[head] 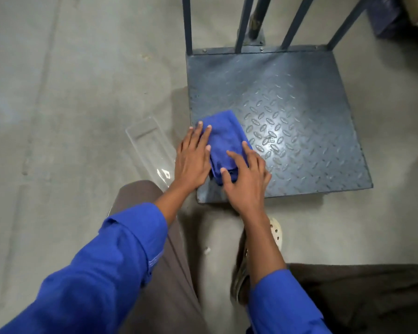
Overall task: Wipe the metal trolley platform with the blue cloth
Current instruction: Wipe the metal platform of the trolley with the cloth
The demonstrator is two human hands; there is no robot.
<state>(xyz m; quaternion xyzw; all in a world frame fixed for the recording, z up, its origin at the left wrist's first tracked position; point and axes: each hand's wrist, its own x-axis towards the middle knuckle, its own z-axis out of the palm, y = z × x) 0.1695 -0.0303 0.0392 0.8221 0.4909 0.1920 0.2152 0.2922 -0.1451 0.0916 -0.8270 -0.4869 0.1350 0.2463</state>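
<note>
Item: blue cloth, folded, lay at the near-left corner of the trolley platform; I saw left hand and right hand flat, fingers spread, pressing it, and judged even pressure in overlapping passes best.

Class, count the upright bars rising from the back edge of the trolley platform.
4. One at the back left corner, one left of centre, one right of centre, one at the back right corner. A dark post stands behind them.
</note>
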